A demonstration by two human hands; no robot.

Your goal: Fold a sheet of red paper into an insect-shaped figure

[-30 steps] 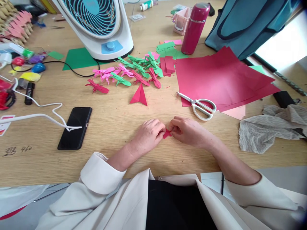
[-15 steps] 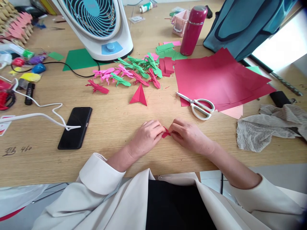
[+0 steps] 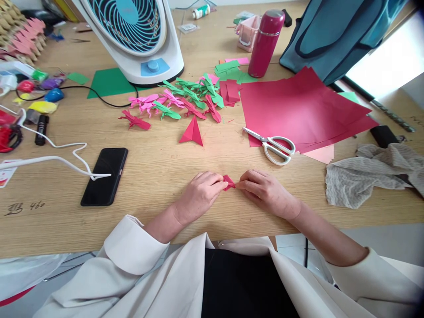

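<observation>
A small folded red paper (image 3: pixel 228 182) lies between my two hands near the table's front edge. My left hand (image 3: pixel 202 194) pinches its left side between thumb and fingers. From the right, my right hand (image 3: pixel 266 193) closes its fingertips on the paper's right corner. Beyond the hands stands a red folded paper triangle (image 3: pixel 192 132). Behind it lies a cluster of folded green (image 3: pixel 167 111), pink (image 3: pixel 144 103) and red (image 3: pixel 135 120) paper figures. White-handled scissors (image 3: pixel 273 145) rest to the right, partly on large red sheets (image 3: pixel 294 106).
A fan (image 3: pixel 142 44) stands at the back, with a red bottle (image 3: pixel 266 42) and a blue bag (image 3: pixel 334 35) farther right. A black phone (image 3: pixel 104 176) with a white cable lies left. A grey cloth (image 3: pixel 354 176) lies right, small red paper pieces (image 3: pixel 230 92) behind the triangle.
Both hands have shifted slightly down and a little apart, so more of the small red paper shows between them. The things on the table have stayed in place.
</observation>
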